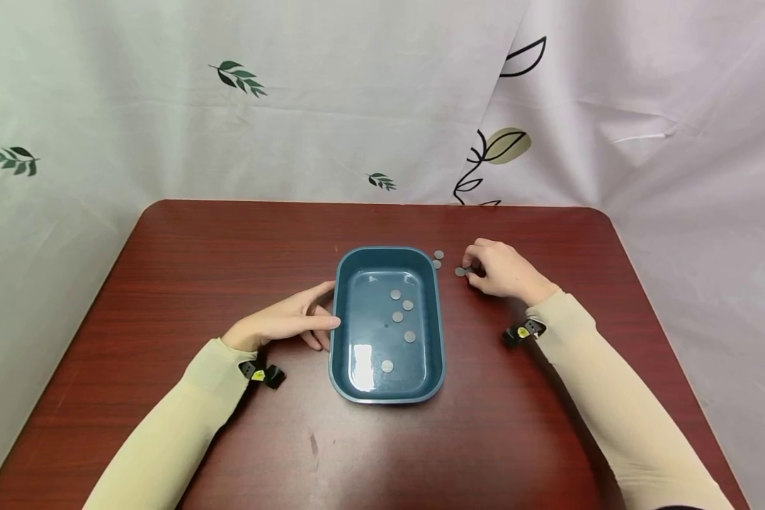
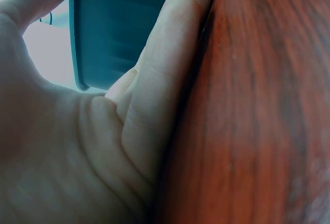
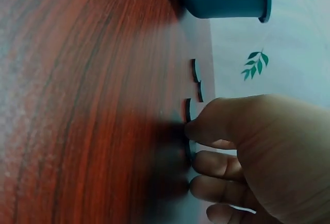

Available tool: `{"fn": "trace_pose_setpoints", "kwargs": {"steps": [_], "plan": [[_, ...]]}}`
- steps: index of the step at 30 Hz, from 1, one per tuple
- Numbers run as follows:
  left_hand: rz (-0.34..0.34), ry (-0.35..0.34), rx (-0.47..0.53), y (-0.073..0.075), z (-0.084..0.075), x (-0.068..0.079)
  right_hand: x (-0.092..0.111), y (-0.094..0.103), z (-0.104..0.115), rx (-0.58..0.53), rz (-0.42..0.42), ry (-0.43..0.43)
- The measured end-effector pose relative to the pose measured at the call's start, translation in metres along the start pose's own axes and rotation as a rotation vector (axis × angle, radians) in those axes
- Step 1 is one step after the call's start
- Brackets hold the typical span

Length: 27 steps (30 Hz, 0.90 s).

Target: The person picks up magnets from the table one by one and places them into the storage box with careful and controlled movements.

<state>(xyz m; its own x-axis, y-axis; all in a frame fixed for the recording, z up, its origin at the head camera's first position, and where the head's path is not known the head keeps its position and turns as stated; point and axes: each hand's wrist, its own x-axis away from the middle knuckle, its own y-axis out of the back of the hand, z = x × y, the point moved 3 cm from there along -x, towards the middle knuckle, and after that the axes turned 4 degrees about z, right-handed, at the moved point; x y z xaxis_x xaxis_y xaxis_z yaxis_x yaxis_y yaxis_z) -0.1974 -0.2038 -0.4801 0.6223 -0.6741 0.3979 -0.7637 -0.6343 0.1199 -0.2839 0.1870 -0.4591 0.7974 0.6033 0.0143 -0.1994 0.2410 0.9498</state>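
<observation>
My left hand (image 1: 293, 316) rests at the left side of a blue rectangular tub (image 1: 387, 395), thumb at the rim and the other fingers along the outer wall. In the left wrist view the lowest finger lies on the table beside the tub's wall (image 2: 118, 22). Several small, flat grey discs (image 1: 410, 336), coin-like, lie inside the tub. To its right, my right hand (image 1: 500, 269) has thumb and fingertips around a grey disc (image 3: 190, 149) on the table, partly hidden by them. Another disc (image 1: 460, 272) lies right at the thumb.
Two more discs, one farther back (image 1: 438, 254) and one nearer (image 1: 436, 264), lie on the table by the tub's right rim. The dark red wooden table (image 1: 242, 432) meets a pale curtain with leaf prints (image 1: 306, 142) behind.
</observation>
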Motion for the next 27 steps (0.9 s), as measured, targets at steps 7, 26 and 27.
{"fn": "trace_pose_setpoints", "kwargs": {"steps": [7,26,27], "plan": [[0.002,-0.004,0.004,-0.001,0.0,0.0,0.007,-0.004,0.002,-0.012,0.02,-0.06],[-0.016,0.002,-0.003,-0.001,-0.002,-0.003,0.048,-0.002,0.029,-0.003,0.062,-0.157],[-0.016,0.001,-0.004,-0.001,-0.003,-0.003,0.049,-0.002,0.03,0.002,0.068,-0.152]]}}
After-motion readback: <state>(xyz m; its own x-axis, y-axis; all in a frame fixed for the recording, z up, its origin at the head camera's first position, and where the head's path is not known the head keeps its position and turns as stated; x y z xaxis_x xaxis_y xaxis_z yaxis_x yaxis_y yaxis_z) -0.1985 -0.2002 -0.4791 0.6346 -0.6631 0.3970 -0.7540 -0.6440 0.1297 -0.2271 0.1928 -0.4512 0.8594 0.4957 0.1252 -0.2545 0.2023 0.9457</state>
